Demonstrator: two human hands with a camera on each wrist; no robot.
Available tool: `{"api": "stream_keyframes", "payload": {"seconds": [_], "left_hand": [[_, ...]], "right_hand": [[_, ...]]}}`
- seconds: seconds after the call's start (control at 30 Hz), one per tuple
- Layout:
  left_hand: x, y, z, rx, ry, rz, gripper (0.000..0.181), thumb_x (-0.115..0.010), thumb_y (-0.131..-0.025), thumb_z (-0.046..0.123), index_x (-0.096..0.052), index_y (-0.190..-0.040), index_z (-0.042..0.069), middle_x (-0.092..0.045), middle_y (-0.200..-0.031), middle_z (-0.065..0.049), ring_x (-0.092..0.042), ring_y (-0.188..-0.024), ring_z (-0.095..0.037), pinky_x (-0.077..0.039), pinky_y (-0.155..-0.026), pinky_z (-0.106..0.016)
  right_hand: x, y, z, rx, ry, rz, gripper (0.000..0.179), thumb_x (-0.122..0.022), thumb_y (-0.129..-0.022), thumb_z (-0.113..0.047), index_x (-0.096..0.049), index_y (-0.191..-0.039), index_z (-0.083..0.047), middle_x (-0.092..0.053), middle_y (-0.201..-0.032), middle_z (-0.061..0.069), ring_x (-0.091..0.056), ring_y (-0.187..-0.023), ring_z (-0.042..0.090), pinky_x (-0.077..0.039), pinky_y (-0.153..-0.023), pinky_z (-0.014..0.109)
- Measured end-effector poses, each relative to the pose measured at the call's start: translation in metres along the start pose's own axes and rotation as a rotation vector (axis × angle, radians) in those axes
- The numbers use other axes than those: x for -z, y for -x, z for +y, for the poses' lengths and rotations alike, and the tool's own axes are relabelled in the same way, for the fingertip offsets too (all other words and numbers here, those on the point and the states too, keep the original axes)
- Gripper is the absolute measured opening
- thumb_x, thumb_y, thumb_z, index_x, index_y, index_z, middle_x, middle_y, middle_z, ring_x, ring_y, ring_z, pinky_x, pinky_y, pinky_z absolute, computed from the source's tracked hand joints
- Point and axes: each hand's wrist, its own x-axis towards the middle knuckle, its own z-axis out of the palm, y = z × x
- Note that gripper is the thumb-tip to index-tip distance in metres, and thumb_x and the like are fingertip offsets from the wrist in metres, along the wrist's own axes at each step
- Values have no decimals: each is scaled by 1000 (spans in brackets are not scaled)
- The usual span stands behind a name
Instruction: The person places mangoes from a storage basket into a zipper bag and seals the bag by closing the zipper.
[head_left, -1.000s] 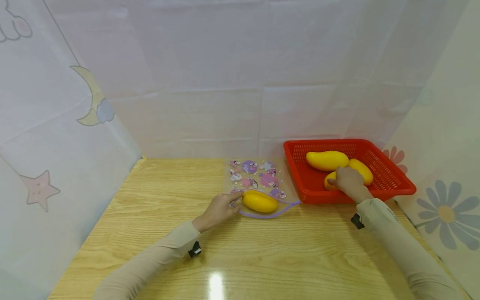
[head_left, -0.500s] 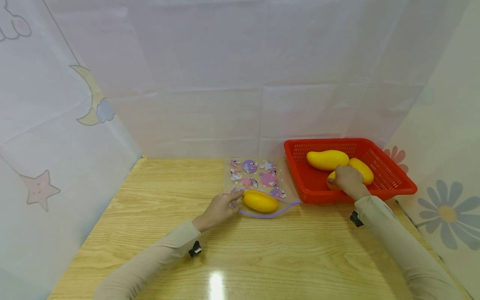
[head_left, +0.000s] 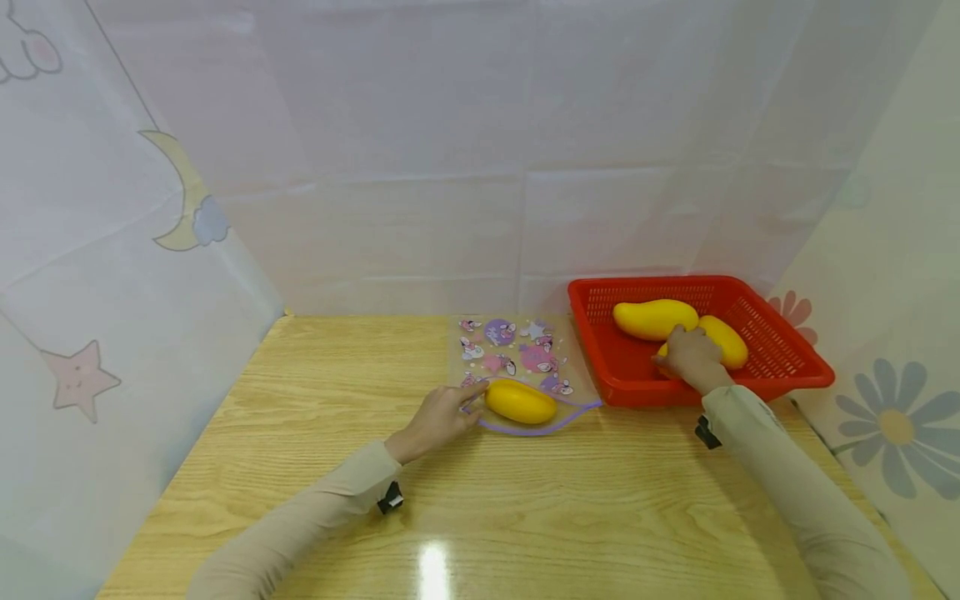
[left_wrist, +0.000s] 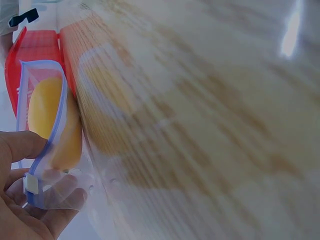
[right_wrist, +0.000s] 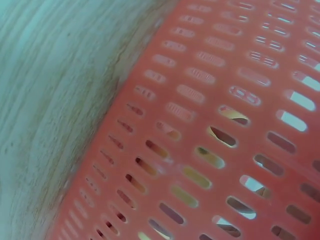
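A clear zip bag point(head_left: 495, 360) with pink and purple prints lies on the table, its purple-edged mouth spread toward me. Inside the mouth sits one yellow mango point(head_left: 522, 402). My left hand point(head_left: 435, 422) pinches the left side of the mouth; in the left wrist view the thumb presses the zip strip beside a white slider point(left_wrist: 31, 184). My right hand point(head_left: 693, 358) reaches into the red basket point(head_left: 637, 394) and grips a mango point(head_left: 663, 349), mostly hidden under the fingers. Two more mangoes lie around it, one behind point(head_left: 654, 319) and one at the right point(head_left: 726, 343).
The basket stands at the back right of the wooden table point(head_left: 360, 367), close against the bag's right edge. Its slotted wall point(right_wrist: 200, 125) fills much of the right wrist view. Printed sheets point(head_left: 412, 167) hang at the back and both sides.
My right hand has shifted slightly left and up over the mango, which shows less beneath the fingers. The left hand, the bag and the mango in it have stayed in place.
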Motion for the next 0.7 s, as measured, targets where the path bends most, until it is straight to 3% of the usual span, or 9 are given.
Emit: {"api": "stream_keyframes", "payload": {"seconds": [0.4, 0.7], "left_hand": [[-1, 0, -2, 3, 14, 2, 51, -71, -88, 2, -56, -137, 0, -45, -56, 7, -27, -37, 3, -29, -37, -15], [-1, 0, -2, 18, 3, -5, 50, -71, -90, 6, -56, -138, 1, -47, -60, 6, -25, -39, 2, -27, -38, -15]], "right_hand": [[-1, -1, 2, 18, -22, 19, 68, -67, -92, -27, -32, -119, 24, -36, -99, 45, -51, -85, 55, -48, -73, 63], [6, 4, 11, 37, -74, 2, 66, -63, -89, -20, -30, -124, 25, -37, -104, 46, -47, -95, 61, -45, -74, 64]]}}
